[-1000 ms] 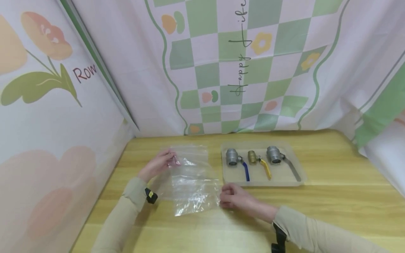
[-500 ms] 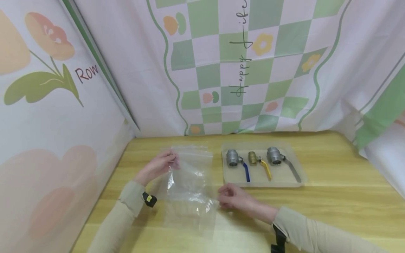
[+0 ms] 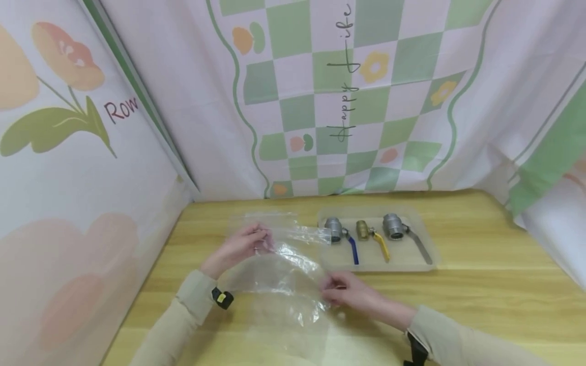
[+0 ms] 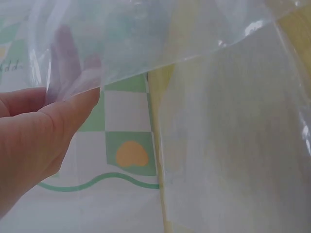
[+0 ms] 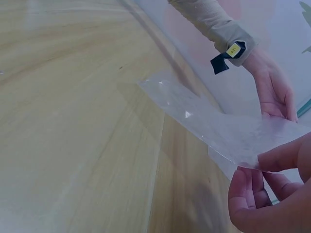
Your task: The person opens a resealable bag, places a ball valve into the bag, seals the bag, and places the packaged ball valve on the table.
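A clear plastic bag is held up over the table between both hands. My left hand pinches it near its upper left; in the left wrist view, the fingers of this hand show partly through the film. At the bag's right edge, my right hand grips the film between thumb and fingers. The right wrist view shows that pinch, with the thin sheet stretching off toward the left hand. Behind the held bag, more clear plastic lies flat on the table.
A translucent tray stands right of the bag. In it lie three ball valves: a silver one with a blue handle, a brass one with a yellow handle and a silver one with a grey handle. A patterned curtain hangs behind.
The bag has been lifted and bowed, and its top flap now reaches right, over the tray's left edge. Both hands have shifted slightly right. The valves stay put.
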`<state>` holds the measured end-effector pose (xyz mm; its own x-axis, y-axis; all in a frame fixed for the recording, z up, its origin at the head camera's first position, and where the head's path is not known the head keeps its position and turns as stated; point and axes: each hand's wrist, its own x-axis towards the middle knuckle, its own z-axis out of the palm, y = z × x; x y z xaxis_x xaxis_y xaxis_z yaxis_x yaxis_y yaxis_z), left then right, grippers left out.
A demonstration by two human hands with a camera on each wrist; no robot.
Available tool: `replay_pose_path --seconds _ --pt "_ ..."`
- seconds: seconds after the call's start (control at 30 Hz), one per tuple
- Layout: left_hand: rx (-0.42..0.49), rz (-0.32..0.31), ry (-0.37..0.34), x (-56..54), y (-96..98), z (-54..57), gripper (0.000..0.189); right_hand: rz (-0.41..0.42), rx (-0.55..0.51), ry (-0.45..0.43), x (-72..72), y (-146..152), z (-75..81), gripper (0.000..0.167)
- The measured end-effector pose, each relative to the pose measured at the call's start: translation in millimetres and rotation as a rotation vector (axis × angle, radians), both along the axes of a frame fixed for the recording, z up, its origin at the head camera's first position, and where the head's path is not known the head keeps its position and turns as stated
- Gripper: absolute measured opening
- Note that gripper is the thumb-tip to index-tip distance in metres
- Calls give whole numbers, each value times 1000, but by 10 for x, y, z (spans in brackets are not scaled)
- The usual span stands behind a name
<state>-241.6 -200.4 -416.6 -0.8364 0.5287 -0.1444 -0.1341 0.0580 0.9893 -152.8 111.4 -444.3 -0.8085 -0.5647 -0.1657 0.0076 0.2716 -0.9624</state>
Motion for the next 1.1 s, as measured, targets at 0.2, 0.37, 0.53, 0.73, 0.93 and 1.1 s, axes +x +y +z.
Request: replay_pose_path --seconds 0.2,0.37,0.53,0.73,0.93,1.1 --pt "1 -50 15 58 39 -35 36 -5 23 22 58 169 -18 27" --pt "-3 -83 17 126 111 -35 41 10 42 60 115 299 -16 27" --pt "12 -98 19 189 200 -22 40 32 45 62 151 416 -27 24" --pt "-5 -136 26 256 311 11 38 7 92 56 179 558 -55 26" --pt "-68 -153 69 324 436 36 33 2 111 97 216 697 -58 25" --pt "-90 -124 141 402 553 12 33 -6 149 160 239 781 -59 23"
